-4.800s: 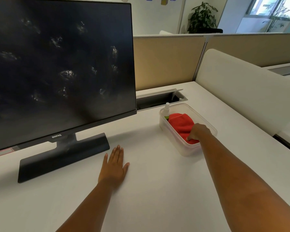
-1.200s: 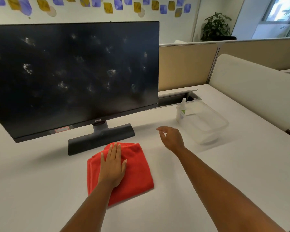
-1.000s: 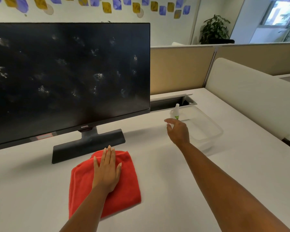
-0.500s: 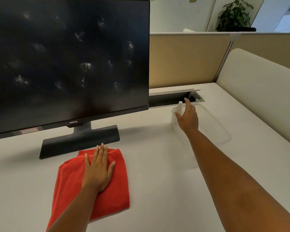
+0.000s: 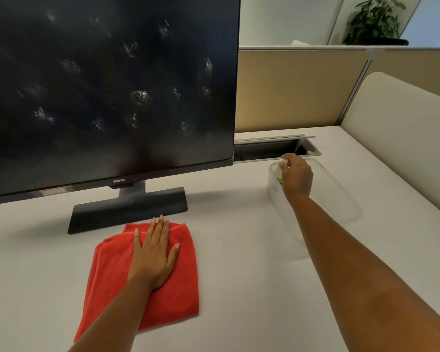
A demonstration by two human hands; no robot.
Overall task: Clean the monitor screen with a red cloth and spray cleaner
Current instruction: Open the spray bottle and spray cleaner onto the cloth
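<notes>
The left hand [image 5: 153,257] lies flat, fingers spread, pressing on the red cloth [image 5: 112,273], which sits on the white desk [image 5: 252,288] right in front of the monitor [image 5: 107,87] stand. The screen's covered in smudgy prints. Over on the right, the right hand [image 5: 296,177] reaches into the clear plastic container [image 5: 341,196] and has its fingers closed round the spray bottle [image 5: 283,162], mostly hidden, just the white top and a bit of green poking out.
</notes>
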